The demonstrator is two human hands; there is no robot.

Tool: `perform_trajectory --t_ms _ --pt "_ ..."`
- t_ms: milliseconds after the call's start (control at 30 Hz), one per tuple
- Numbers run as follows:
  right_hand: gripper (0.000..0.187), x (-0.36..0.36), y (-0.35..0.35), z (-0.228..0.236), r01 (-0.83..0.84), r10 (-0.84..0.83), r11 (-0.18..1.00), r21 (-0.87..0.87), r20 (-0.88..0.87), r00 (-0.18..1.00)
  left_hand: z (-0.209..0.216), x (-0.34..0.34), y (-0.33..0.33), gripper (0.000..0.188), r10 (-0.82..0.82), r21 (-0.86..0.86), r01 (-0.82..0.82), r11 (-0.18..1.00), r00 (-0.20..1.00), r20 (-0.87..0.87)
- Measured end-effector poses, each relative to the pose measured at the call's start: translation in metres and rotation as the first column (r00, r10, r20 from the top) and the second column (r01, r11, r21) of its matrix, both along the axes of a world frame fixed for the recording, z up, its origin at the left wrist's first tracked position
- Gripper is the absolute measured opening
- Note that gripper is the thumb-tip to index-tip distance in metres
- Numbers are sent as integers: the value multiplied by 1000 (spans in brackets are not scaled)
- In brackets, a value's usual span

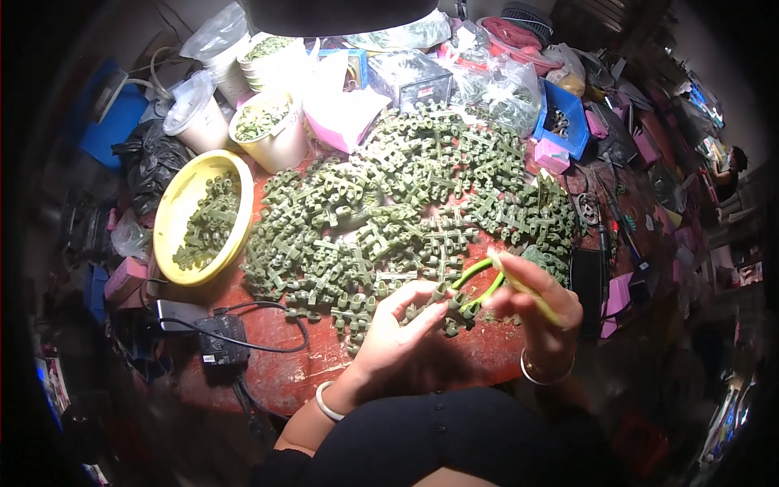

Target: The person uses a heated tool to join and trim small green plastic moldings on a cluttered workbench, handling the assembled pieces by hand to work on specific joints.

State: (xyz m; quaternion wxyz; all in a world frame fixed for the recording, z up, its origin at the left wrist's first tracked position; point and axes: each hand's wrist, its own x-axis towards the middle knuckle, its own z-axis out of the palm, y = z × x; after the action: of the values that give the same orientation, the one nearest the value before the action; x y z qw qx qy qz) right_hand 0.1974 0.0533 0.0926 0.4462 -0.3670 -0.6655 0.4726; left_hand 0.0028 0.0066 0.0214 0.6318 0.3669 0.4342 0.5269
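Note:
My left hand [399, 323] pinches a dull green moulded piece [449, 307] with small cup-shaped ends, between thumb and fingers, above the table's near edge. Closed around a bright green two-armed tool [473, 272] is my right hand [540, 307]. The tool's arms reach toward the piece; its exact kind is unclear. Just beyond both hands spreads a large heap of similar green moulded pieces [324, 243], many joined in branching strips. More of them lie in a yellow basin [168, 223] at the left.
Beneath everything is a worn red table [324, 357]. A black power adapter [225, 341] with a looping cable lies at its near left. White buckets [276, 150] and plastic bags [511, 93] stand at the back. A blue bin [578, 146] is at the back right, under a lamp [341, 16] overhead.

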Motion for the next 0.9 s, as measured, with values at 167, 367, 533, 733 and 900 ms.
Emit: perform_trajectory --t_ms 167,367,533,733,900 --pt "29 9 7 -31 -209 210 971 116 -3 978 13 -2 -1 25 -46 -62 54 997 992 120" --pt "31 3 4 -25 -186 150 943 277 144 978 3 0 0 28 49 167 -18 986 981 -185" --pt "32 -1 1 -24 -138 75 942 306 209 975 2 -1 -1 27 102 210 -47 977 960 -261" --pt "33 -4 -2 -23 -146 85 948 284 215 973 -1 0 -3 27 142 236 -74 969 947 -287" --pt "32 -1 -3 -26 -179 128 942 284 190 973 0 -3 0 31 111 258 -40 965 957 -267"
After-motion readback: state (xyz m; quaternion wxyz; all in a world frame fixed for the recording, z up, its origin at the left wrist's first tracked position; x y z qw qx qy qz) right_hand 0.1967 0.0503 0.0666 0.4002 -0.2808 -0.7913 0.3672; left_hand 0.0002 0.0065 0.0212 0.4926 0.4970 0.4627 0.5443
